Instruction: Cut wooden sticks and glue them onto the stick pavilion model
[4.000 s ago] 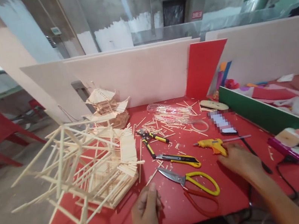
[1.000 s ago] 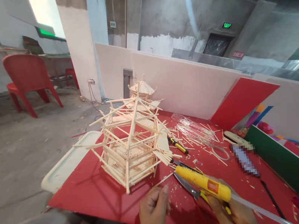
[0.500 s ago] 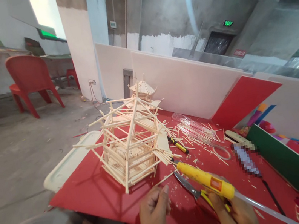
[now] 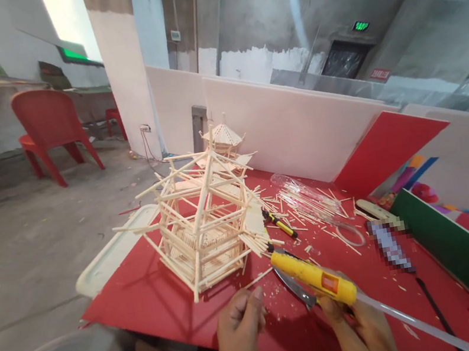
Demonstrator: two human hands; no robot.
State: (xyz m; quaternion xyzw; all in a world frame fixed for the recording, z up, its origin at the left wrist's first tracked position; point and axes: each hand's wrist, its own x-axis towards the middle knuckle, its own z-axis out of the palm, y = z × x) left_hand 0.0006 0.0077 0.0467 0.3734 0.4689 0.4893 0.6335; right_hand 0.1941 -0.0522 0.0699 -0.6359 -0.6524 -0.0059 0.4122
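Note:
My right hand [image 4: 360,322] grips a yellow hot glue gun [image 4: 315,279], its nozzle pointing left toward the wooden model. A long translucent glue stick [image 4: 411,319] trails from its back. My left hand [image 4: 239,327] is closed at the table's near edge, thumb against curled fingers; what it holds, if anything, is hidden. Just beyond its fingertips shows a thin wooden stick [image 4: 258,279]; I cannot tell whether they touch. An open, tower-like frame of wooden sticks [image 4: 198,229] stands ahead of my left hand. Scissors [image 4: 296,288] lie partly under the glue gun.
A red tabletop [image 4: 147,298] carries loose sticks and a plastic bag of sticks [image 4: 305,196]. A yellow-black cutter [image 4: 281,224] and a tape ring [image 4: 350,234] lie nearby. Behind the frame stands a smaller roofed stick model [image 4: 226,138]. A green-sided box [image 4: 464,257] stands right.
The glue gun and my right hand have shifted slightly left, with the gun now covering more of the scissors. My left hand stays closed in nearly the same place.

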